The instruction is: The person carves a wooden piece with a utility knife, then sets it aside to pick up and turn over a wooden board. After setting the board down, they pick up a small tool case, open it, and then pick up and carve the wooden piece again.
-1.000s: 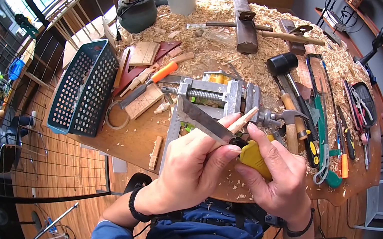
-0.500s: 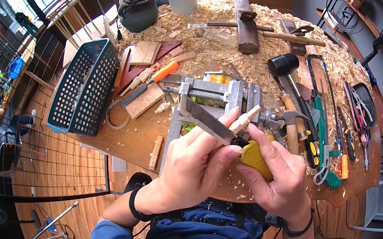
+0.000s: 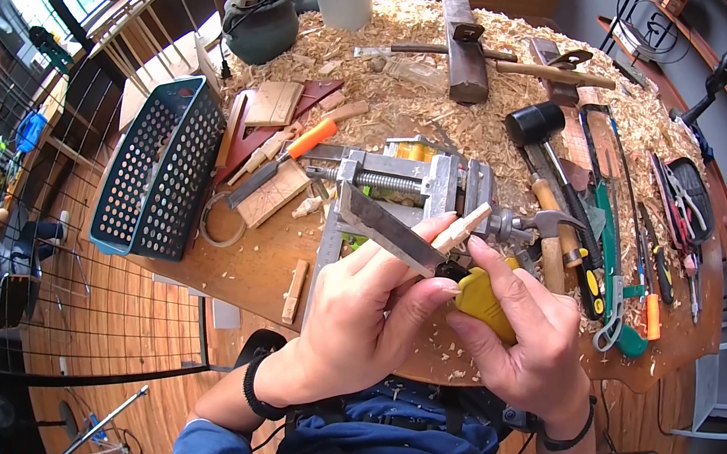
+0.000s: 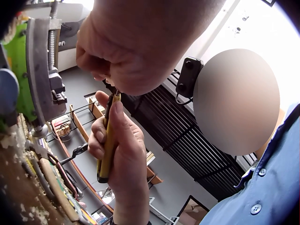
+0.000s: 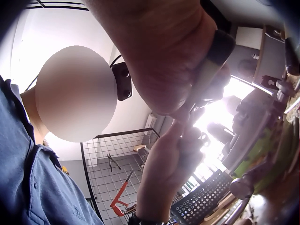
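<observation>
In the head view my left hand [image 3: 359, 313] holds a small, pale, carved stick of wood [image 3: 463, 228], its narrow end pointing up and right. My right hand [image 3: 523, 336] grips the yellow handle of a knife [image 3: 485, 303]. From that handle the wide grey blade [image 3: 387, 229] runs up and left, past the left fingers and close beside the stick. Left thumb and right thumb lie near the base of the blade. The left wrist view shows the yellow and black handle [image 4: 108, 140] within the right fingers; the stick is mostly hidden there behind the left hand.
Just beyond the hands stands a metal vise [image 3: 391, 179]. A perforated basket [image 3: 157, 168] and an orange-handled chisel [image 3: 311, 137] are on the left. Right lie a black mallet [image 3: 535, 123], a hammer [image 3: 552, 222] and saws. Wood shavings [image 3: 385, 96] cover the table's back.
Both hands keep nearly the same places and grips. The stick's tip and the knife shift slightly to the right, then back left.
</observation>
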Demonstrator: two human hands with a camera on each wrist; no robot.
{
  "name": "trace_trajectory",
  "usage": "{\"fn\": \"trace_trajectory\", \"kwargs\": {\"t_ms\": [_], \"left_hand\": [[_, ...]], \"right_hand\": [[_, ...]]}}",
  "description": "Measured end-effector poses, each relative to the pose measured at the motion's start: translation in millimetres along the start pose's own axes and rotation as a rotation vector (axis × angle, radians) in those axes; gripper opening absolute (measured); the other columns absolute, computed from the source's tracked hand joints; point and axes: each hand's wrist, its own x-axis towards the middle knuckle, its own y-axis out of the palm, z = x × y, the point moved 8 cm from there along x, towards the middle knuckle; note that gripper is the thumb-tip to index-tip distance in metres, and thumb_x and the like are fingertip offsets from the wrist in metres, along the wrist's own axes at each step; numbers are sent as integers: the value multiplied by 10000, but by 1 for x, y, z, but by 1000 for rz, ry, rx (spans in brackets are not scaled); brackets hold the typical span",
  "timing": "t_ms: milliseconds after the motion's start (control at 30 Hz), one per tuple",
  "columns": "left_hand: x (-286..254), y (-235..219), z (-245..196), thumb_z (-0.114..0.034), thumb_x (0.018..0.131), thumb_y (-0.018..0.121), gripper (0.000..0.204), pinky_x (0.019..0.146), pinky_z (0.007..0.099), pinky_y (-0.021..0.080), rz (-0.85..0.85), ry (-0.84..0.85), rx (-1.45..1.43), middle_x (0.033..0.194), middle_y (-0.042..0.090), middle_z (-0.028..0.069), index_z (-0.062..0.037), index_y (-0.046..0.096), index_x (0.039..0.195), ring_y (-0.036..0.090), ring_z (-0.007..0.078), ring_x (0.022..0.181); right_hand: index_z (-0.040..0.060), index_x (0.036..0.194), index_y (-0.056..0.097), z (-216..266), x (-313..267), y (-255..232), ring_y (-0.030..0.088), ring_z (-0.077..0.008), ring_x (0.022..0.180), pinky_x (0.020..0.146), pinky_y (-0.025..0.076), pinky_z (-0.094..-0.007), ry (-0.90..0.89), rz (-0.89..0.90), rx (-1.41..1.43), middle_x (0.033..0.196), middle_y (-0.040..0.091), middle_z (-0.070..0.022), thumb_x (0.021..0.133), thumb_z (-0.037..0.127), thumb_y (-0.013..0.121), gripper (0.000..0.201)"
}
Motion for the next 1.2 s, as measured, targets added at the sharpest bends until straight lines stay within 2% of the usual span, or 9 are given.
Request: {"fn": "trace_trajectory", "kwargs": {"t_ms": [200, 300, 367, 500, 767, 867, 1200], "left_hand": [[-2, -1, 0, -87, 938, 742, 394, 723, 341, 566, -42, 42, -43, 1082, 731, 189, 37, 646, 1300, 711, 286, 819], [-2, -1, 3, -86, 937, 747, 370, 705, 337, 565, -37, -23, -29, 1046, 738, 175, 29, 660, 1278, 717, 269, 789], [-1, -2, -1, -90, 937, 750, 367, 688, 332, 564, -67, 55, -30, 1025, 737, 167, 31, 663, 1272, 714, 254, 762], [-1, -3, -2, -94, 935, 755, 373, 673, 324, 559, -79, 77, -24, 1005, 734, 160, 31, 663, 1274, 703, 236, 744], [-3, -4, 3, -115, 935, 765, 381, 585, 298, 509, -75, -17, -45, 864, 696, 114, 20, 667, 1278, 621, 182, 619], [-2, -4, 1, -112, 933, 768, 395, 572, 294, 498, -64, 22, -13, 862, 692, 116, 20, 662, 1289, 590, 176, 594], [-1, -2, -2, -104, 948, 743, 423, 639, 323, 517, -26, 37, -6, 899, 690, 129, 36, 625, 1330, 617, 211, 658]], "right_hand": [[-34, 1422, 567, 0, 0, 1, 638, -265, 610, 559, 517, -373, -10, -10, -27, 795, 627, -113, 886, 219, 796, 635], [-33, 1423, 567, 0, -1, 2, 626, -260, 597, 549, 509, -372, -15, -11, -37, 781, 614, -108, 884, 218, 798, 638], [-34, 1427, 564, 0, -1, 1, 618, -254, 589, 542, 502, -371, -20, -21, -44, 772, 602, -106, 881, 219, 801, 647], [-35, 1431, 561, 0, -1, 2, 618, -250, 589, 541, 501, -369, -23, -18, -46, 773, 600, -107, 878, 223, 804, 657], [-35, 1428, 564, 1, -1, 1, 628, -249, 599, 542, 507, -364, -34, -47, -38, 791, 618, -112, 862, 220, 820, 672], [-35, 1426, 567, 1, -1, 1, 633, -249, 603, 543, 511, -365, -29, -48, -30, 800, 629, -117, 852, 213, 829, 677], [-33, 1426, 568, 1, -1, 0, 632, -250, 602, 545, 513, -367, -23, -39, 3, 794, 624, -118, 850, 199, 829, 674]]}}
